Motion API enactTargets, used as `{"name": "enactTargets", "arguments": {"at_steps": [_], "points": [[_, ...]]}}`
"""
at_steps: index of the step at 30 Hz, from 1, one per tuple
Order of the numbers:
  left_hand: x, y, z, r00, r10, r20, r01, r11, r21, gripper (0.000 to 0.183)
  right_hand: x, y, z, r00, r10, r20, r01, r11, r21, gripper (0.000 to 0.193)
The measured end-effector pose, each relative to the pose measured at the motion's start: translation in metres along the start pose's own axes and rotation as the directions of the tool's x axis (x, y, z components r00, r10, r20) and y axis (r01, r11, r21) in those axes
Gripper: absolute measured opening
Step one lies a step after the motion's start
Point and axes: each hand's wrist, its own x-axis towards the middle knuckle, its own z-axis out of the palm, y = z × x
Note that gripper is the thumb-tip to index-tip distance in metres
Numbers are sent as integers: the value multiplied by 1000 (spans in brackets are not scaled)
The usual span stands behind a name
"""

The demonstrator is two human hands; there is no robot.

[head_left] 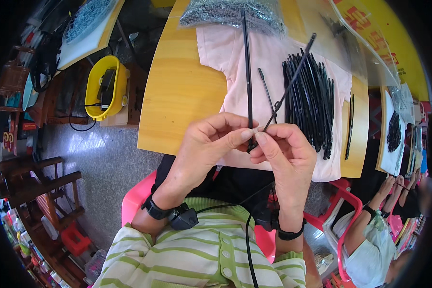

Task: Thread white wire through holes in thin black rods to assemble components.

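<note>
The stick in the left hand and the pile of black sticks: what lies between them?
In the head view, one thin black stick lies on the pink cloth between them; the slanting stick in the right hand crosses over that stretch.

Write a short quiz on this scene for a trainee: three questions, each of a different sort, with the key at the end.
1. Multiple choice: what lies directly under the black pile?
a) a metal tray
b) the pink cloth
c) a green towel

2. True or false: both of the wearer's hands are empty.

3. Short answer: on which side of the near table, from the wearer's viewpoint, is the yellow bin?

Key:
1. b
2. False: the left hand and the right hand pinch black strips.
3. The left.
</note>
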Motion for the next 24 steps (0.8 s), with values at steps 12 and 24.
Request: {"name": "enactTargets", "arguments": {"at_steps": [12,24], "points": [[-3,14,-14,992,-120,35,124,981,-151,15,14,-9,19,983,-166,83,183,946,-268,10],[12,17,-19,998,-17,54,35,938,-346,10,73,-43,14,943,-331,-14,266,783,-563,14]]}}
